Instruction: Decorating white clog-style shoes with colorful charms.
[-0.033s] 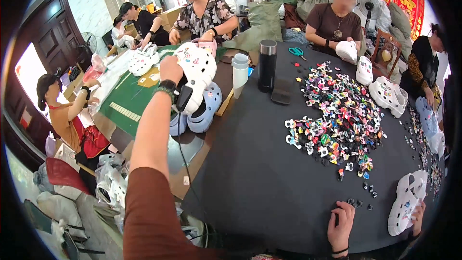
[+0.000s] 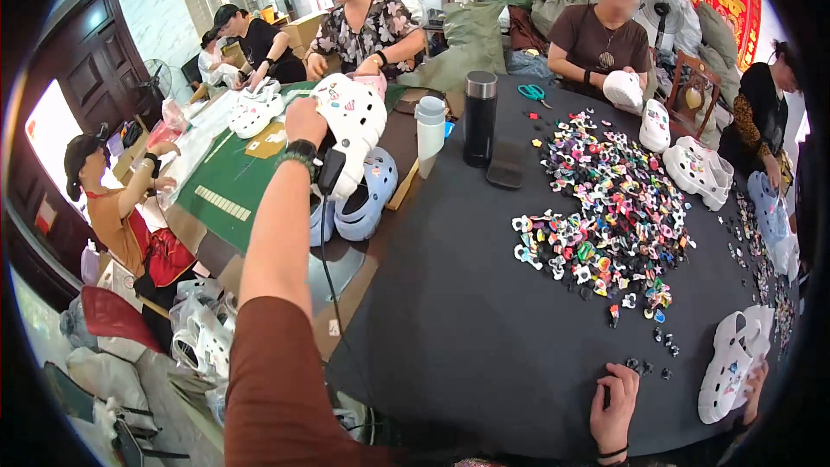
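My left arm reaches up from the lower edge in a brown sleeve, with a dark band and a small black corded device point(image 2: 331, 173) at the wrist. My left hand point(image 2: 306, 123) is closed on a white clog point(image 2: 356, 125) by its edge. Colourful charms decorate the upper of this clog, which hangs tilted above the table. Just below it stand blue clogs point(image 2: 370, 199), partly hidden by the white one. My right hand is not in view.
A white cup point(image 2: 430, 134) and a black bottle point(image 2: 481, 121) stand beside a heap of shoe charms point(image 2: 605, 207). At lower right, a co-worker's hands point(image 2: 614, 411) flank a white clog point(image 2: 726, 367). Other people work around the tables. A green mat point(image 2: 226, 190) lies far left.
The white clog and my left hand have shifted very slightly left. My grip on the clog looks the same.
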Tool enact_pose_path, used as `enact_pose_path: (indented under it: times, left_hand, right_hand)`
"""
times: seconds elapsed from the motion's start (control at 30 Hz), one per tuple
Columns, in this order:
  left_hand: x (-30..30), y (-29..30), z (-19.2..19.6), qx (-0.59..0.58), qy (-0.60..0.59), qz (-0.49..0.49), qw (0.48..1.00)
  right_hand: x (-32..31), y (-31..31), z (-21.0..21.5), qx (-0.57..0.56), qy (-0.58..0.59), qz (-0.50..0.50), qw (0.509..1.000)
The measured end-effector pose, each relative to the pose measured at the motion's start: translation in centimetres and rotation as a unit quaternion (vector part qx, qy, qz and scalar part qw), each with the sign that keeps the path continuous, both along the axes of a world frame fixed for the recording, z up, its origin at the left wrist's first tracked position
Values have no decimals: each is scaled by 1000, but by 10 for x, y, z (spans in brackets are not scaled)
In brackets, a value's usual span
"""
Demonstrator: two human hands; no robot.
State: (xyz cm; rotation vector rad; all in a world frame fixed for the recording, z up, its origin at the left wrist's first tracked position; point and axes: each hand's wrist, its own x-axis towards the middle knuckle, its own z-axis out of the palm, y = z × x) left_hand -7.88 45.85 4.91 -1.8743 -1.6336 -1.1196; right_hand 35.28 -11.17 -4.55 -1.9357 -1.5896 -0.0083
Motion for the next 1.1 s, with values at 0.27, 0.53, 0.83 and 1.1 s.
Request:
enact_pose_path:
  times: [0.27,0.53,0.83,1.1]
  left_hand:
    - [-2,45,-53,-320,34,14,947]
    - [24,-23,-57,-242,-86,34,966]
    - [54,-114,-64,-92,227,-184,952]
    - [106,-121,-106,-246,354,-150,890]
  right_hand:
    - [-5,8,3,-22,19,-18,999]
    - [4,4,-9,-4,-11,-18,1000]
    - [9,-1,-8,10,-32,0,999]
    - [6,-2,-13,11,-24,6,1000]
